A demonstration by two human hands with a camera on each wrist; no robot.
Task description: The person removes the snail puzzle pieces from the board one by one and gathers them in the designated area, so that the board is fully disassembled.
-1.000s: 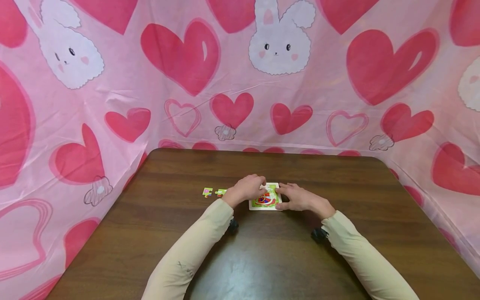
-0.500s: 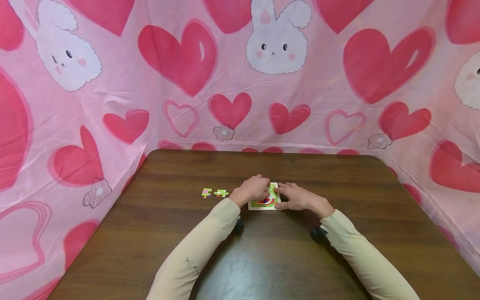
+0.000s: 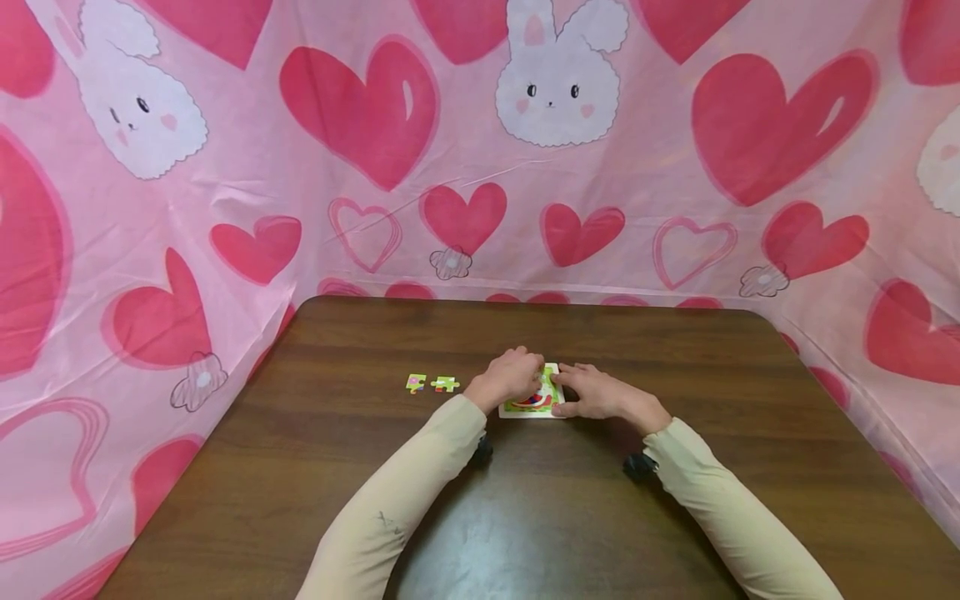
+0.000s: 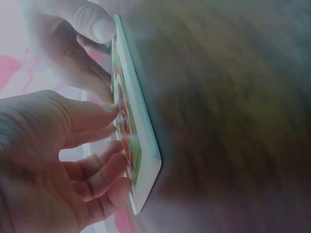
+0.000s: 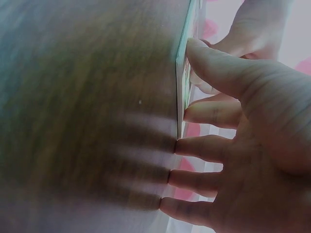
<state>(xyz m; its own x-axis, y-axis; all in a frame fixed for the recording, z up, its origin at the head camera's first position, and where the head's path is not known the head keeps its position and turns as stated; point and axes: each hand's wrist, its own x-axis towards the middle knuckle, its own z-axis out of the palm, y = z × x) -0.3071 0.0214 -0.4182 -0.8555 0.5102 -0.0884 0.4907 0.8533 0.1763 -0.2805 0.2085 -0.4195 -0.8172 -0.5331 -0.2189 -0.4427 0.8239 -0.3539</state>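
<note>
A small square jigsaw puzzle [image 3: 525, 414] with a white rim and a green, red and blue picture lies flat on the table. My left hand [image 3: 514, 374] is over its left part, with bent fingers. In the left wrist view the thumb and fingertips of that hand [image 4: 63, 150] touch the picture; whether a piece is between them is hidden. At the right edge, my right hand [image 3: 596, 394] steadies the board. In the right wrist view its thumb [image 5: 204, 56] rests on the board's edge, while straight fingers [image 5: 201, 148] touch the board's side and the tabletop.
Two loose jigsaw pieces, one with a pink flower [image 3: 416, 382] and one mostly green [image 3: 445, 384], lie left of the board on the brown wooden table [image 3: 555, 533]. A pink cloth [image 3: 480, 167] with hearts and rabbits hangs behind and at both sides.
My left hand has shifted slightly right over the puzzle, uncovering more of the green loose piece. The right hand stays at the board's right edge.
</note>
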